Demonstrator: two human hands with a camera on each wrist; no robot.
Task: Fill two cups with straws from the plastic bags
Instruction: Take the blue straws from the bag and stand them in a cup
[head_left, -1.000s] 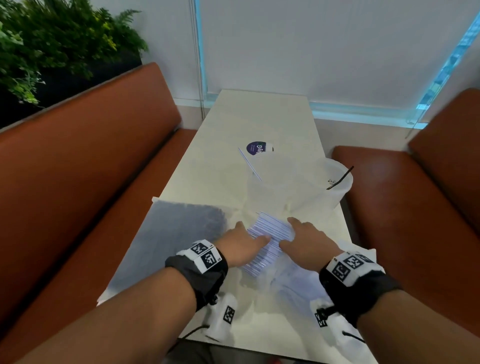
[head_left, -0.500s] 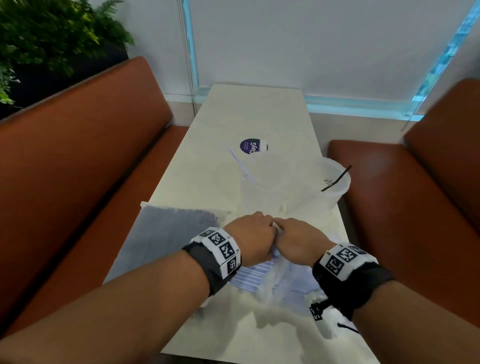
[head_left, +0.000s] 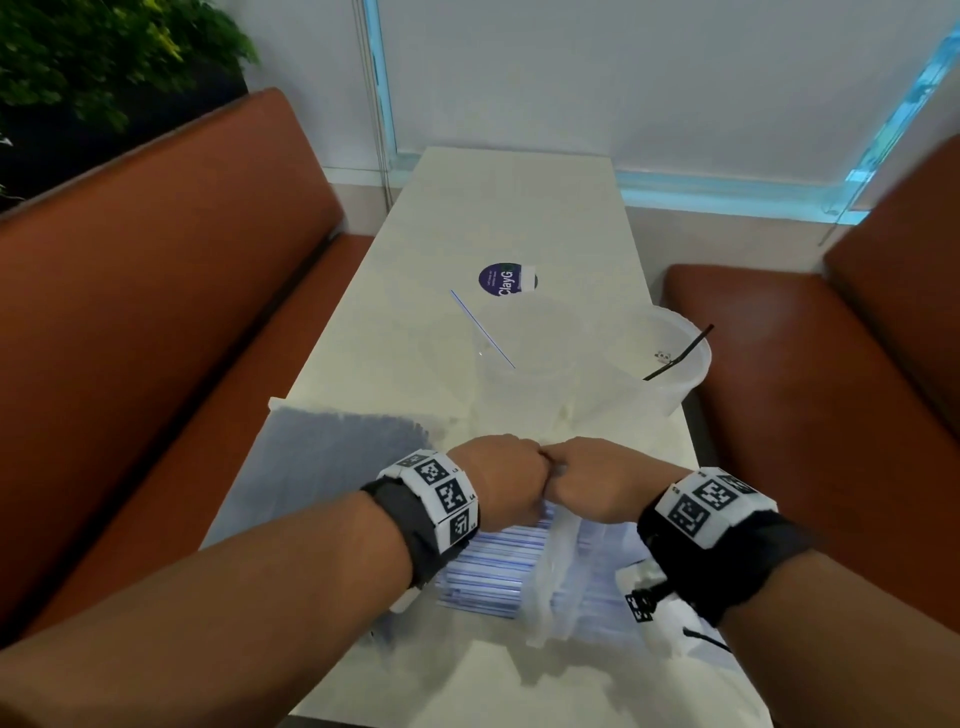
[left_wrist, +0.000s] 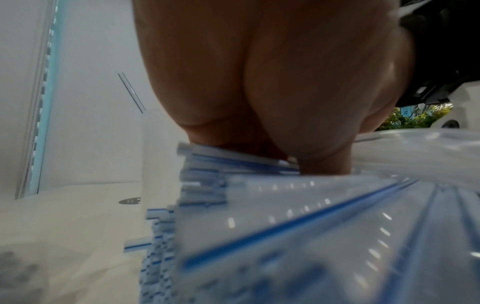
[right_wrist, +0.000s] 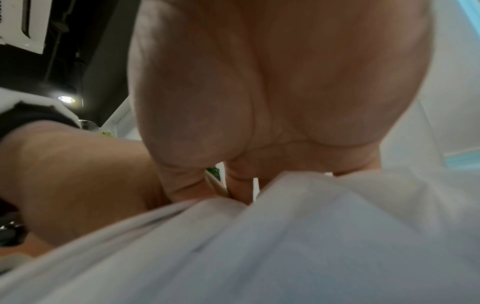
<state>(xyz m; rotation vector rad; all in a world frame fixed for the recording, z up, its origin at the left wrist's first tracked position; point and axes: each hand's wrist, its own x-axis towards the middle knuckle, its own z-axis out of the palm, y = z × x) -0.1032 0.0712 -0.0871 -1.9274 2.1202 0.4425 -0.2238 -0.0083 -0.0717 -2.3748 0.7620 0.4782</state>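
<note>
On the white table (head_left: 519, 208), my left hand (head_left: 501, 480) and right hand (head_left: 602, 483) are curled knuckle to knuckle over a bundle of blue-striped white straws (head_left: 488, 561). The left wrist view shows my left hand (left_wrist: 272, 102) gripping the straws (left_wrist: 285, 226) from above. My right hand (right_wrist: 272, 92) pinches the clear plastic bag (right_wrist: 285, 246), which is bunched around the bundle's right end (head_left: 561, 571). Two clear cups stand beyond: the near one (head_left: 540, 358) holds one striped straw (head_left: 483, 330), the right one (head_left: 670, 374) one black straw (head_left: 680, 353).
A second bag of dark straws (head_left: 337, 457) lies flat left of my hands. A round purple sticker (head_left: 506, 279) sits mid-table. Brown benches flank the table on the left (head_left: 156, 312) and the right (head_left: 805, 389). The right cup is close to the table's right edge.
A second ago both hands lay flat on the straw bundle. They have since curled into grips, come together and drawn back toward me with the straws and bag.
</note>
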